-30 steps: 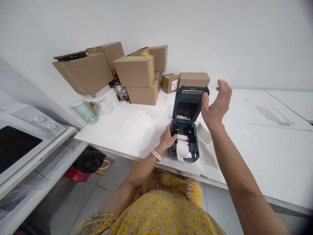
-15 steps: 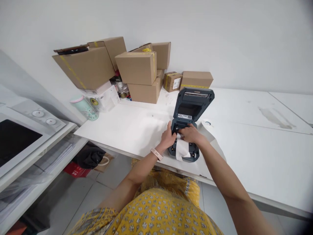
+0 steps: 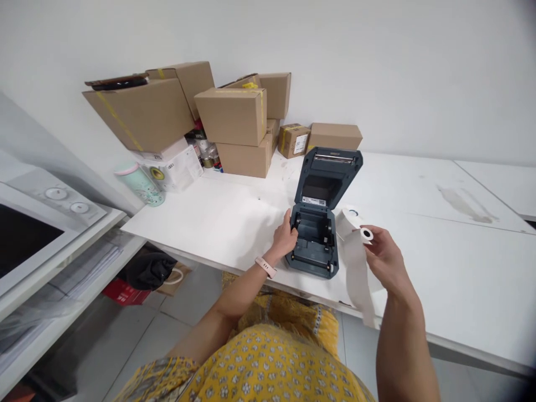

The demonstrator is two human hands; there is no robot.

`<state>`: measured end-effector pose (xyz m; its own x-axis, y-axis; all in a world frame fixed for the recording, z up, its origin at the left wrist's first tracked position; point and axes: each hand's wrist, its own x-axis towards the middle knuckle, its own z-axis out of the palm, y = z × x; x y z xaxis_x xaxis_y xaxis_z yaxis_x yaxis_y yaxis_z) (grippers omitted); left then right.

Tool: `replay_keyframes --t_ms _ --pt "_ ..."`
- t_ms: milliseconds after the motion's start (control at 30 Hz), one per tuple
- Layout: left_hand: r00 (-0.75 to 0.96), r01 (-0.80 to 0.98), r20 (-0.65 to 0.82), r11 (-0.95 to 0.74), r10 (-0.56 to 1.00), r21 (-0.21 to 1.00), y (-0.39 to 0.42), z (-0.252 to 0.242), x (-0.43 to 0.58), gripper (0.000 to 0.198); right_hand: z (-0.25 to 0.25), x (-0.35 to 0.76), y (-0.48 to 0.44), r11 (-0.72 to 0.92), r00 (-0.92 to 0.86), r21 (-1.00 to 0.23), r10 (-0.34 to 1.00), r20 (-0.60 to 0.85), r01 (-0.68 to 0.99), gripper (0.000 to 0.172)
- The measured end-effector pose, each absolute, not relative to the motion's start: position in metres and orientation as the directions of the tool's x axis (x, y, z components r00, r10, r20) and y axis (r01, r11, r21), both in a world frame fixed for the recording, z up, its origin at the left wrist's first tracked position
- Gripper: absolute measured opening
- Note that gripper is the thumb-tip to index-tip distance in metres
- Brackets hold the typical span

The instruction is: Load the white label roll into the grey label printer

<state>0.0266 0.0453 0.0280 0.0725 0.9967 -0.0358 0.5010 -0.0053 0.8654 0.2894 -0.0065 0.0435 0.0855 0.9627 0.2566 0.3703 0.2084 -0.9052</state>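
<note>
White tabletop [image 3: 226,223], and the paper roll [image 3: 363,239] was out, pinched in the right hand [image 3: 384,254] beside the label printer [image 3: 313,252]! Bay bare, lid still up. The left hand [image 3: 285,238] touched the rim, fingers partly hidden, grip unclear; 1 more roll [image 3: 348,218] behind was half blocked.

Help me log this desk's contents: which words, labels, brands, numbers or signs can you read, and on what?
Nothing reads with certainty.
Label inside the printer's raised lid: too small.
Shipping label on the small carton: too small.
Print on the white box: too small.
Print on the black packet: possibly "20%", too small to confirm.
White marks on the red box: blurred.
</note>
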Motion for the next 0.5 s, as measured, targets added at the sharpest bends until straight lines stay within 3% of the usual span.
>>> replay_keyframes --t_ms 200,333,500 --pt "0.060 0.495 -0.038 0.003 0.998 0.869 0.046 0.027 0.026 0.074 0.002 0.290 0.009 0.070 0.111 -0.751 0.976 0.188 0.656 0.035" --pt "0.056 0.478 -0.009 -0.019 0.998 0.878 0.046 0.026 0.026 0.072 -0.017 0.277 0.020 0.042 0.103 -0.706 0.982 0.161 0.707 0.029" --pt "0.058 0.466 0.018 -0.043 0.998 0.883 0.046 0.025 0.026 0.069 0.003 0.275 -0.001 0.041 0.082 -0.675 0.985 0.150 0.737 0.048"
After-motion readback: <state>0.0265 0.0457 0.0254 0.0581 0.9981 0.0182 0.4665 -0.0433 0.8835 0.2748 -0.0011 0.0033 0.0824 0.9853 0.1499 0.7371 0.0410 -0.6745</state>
